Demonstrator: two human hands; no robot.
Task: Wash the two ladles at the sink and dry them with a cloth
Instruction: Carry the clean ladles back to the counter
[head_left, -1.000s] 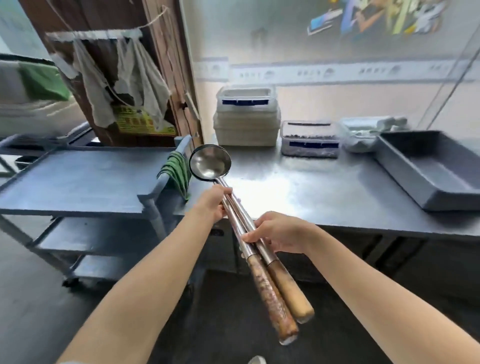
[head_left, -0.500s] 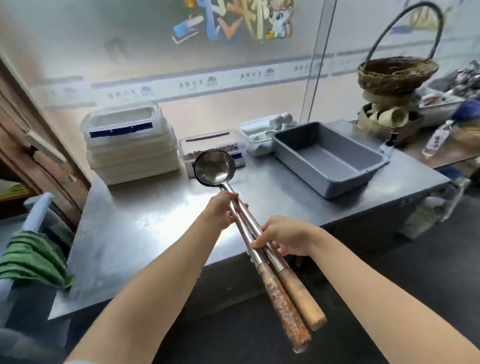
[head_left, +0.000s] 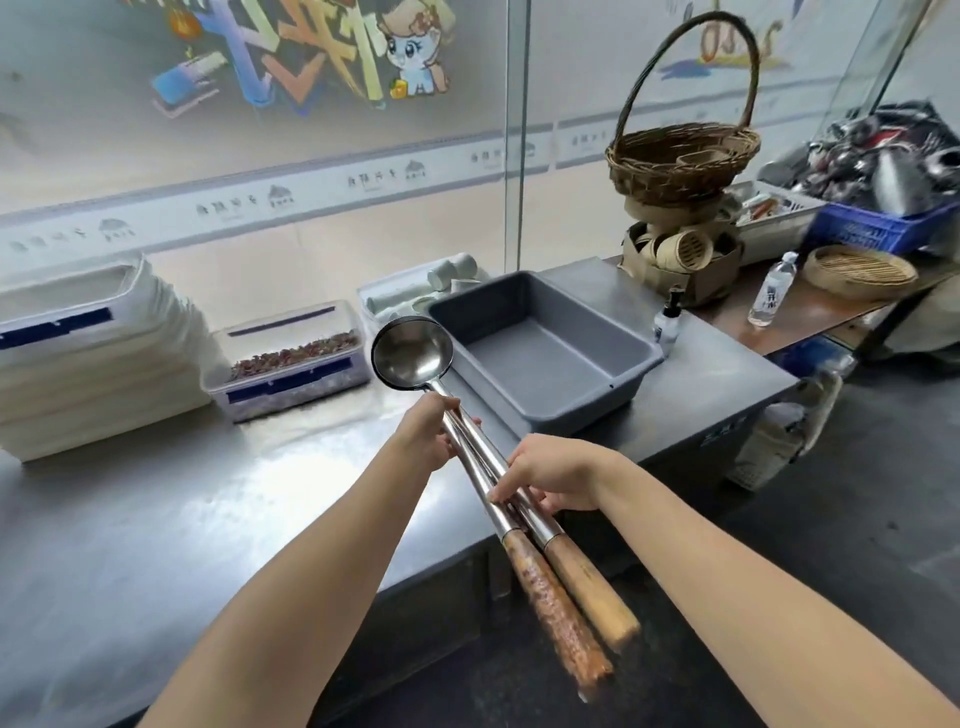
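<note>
Two long steel ladles (head_left: 485, 467) with wooden grips lie side by side in both my hands, held out over the front edge of a steel counter (head_left: 218, 499). One round bowl (head_left: 411, 352) shows at the far end; the other bowl is hidden behind it. My left hand (head_left: 428, 434) grips the shafts just below the bowl. My right hand (head_left: 553, 475) closes on the shafts lower down, just above the wooden grips (head_left: 574, 603). No sink or cloth is in view.
On the counter stand a grey plastic tub (head_left: 618, 364), a stack of white lidded boxes (head_left: 88, 358), a clear box of dried bits (head_left: 291, 358) and a small pump bottle (head_left: 667, 319). To the right are a wicker basket (head_left: 680, 150), a water bottle (head_left: 771, 291) and a blue crate of metalware (head_left: 883, 223).
The view has swung to the right along the counter: the cart and hanging cloths have left the frame, and the basket and crate came in. Both hands keep the same grip on the ladles.
</note>
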